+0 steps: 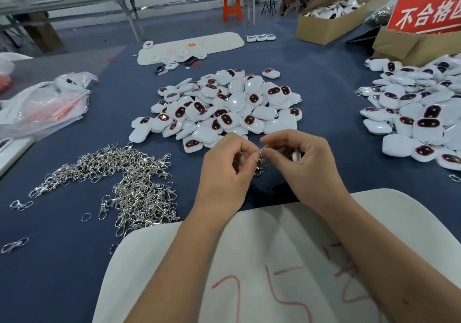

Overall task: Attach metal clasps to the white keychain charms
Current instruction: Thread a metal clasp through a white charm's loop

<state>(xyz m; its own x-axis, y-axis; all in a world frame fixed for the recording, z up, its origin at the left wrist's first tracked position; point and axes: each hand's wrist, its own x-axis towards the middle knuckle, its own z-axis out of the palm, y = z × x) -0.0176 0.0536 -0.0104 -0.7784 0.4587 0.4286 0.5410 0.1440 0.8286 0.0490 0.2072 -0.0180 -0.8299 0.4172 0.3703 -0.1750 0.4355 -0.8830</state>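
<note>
My left hand (225, 170) and my right hand (303, 165) meet above the blue table, in front of a heap of white charms (224, 108). Between the fingertips of both hands hangs a small metal clasp (260, 163), pinched by the left thumb and forefinger. The right hand's curled fingers hold a white charm (295, 157), mostly hidden in the palm, while its fingertips touch the top of the clasp. A pile of loose metal clasps (129, 185) lies to the left of my hands.
A second heap of white charms (419, 113) lies at the right. Near me is a white sheet (249, 260) with red writing. Plastic bags (45, 103) sit at the left; cardboard boxes (329, 23) and a red sign (424, 13) stand far right.
</note>
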